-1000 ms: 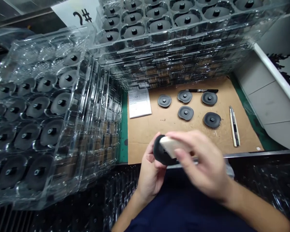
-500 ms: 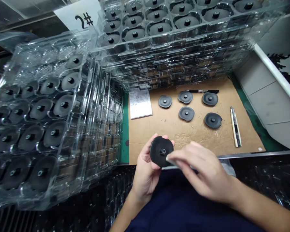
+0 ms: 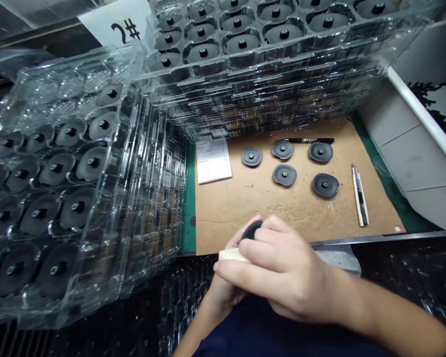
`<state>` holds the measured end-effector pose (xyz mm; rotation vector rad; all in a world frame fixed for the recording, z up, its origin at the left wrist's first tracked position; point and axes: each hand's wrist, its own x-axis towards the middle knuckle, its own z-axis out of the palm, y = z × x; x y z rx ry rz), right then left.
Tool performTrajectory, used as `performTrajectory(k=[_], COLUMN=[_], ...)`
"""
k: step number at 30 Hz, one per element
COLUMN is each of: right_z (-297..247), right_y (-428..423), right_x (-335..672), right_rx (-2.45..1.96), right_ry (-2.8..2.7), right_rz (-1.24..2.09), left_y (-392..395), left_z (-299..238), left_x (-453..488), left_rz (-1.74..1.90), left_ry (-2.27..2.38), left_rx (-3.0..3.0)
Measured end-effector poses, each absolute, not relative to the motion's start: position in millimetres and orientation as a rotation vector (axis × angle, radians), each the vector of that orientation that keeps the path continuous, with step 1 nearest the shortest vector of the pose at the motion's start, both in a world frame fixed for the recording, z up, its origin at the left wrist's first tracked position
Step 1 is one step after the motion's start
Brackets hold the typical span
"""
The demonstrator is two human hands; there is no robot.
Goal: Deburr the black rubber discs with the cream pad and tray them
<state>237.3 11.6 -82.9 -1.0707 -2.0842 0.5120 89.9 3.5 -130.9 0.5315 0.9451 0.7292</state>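
My right hand point(image 3: 278, 277) is closed around a cream-coloured tool point(image 3: 230, 255) whose tip sticks out to the left. It lies over my left hand point(image 3: 223, 292), which is mostly hidden beneath it. A black round disc point(image 3: 250, 230) peeks out above my right fingers, held in my left hand at the front edge of the cardboard sheet point(image 3: 245, 198). Several more black discs point(image 3: 284, 174) lie loose on the cardboard further back.
Tall stacks of clear plastic trays point(image 3: 59, 173) with black discs stand at the left and across the back point(image 3: 263, 64). A paper slip point(image 3: 212, 159), a black pen point(image 3: 310, 141) and a utility knife point(image 3: 360, 196) lie on the cardboard. A grey-white wall point(image 3: 412, 148) bounds the right.
My right hand has swept down and left with the cream tool, from above the disc to across it, now covering most of the disc and my left hand.
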Motion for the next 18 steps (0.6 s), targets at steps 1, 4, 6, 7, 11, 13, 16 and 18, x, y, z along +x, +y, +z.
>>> performTrajectory(k=[1,4,6,7,11,13,16,18], right_z=[-85,-109,-135,-150,-196,-204,-201,-194], right_y=[14,28,36,37,23,11,-1,-4], right_x=[240,257,268,270,262,254,251,254], right_rx=[-1.062,-1.370,-1.545,-1.576,-1.599,-1.645,-1.670,-1.647], right_ry=[-2.052,-1.696,-1.550,-1.558,-1.650,-1.610,-1.538,-1.525], right_rz=[0.552,0.760,0.958,1.045,1.110,1.062,1.032,1.058], left_y=[3,0,0,0,2,3,4,4], left_z=[-131,-129,-127,-127,-128,-129,-130,-130], left_x=[90,89,88,87,86,86,86,86], left_rz=[0.722,0.716,0.717,0.715,0.711,0.704,0.686,0.684], left_ry=[0.934,0.816,0.690,0.633,0.568,0.570,0.560,0.540], left_rx=[0.509,0.393,0.292,0.245,0.157,0.132,0.100,0.091])
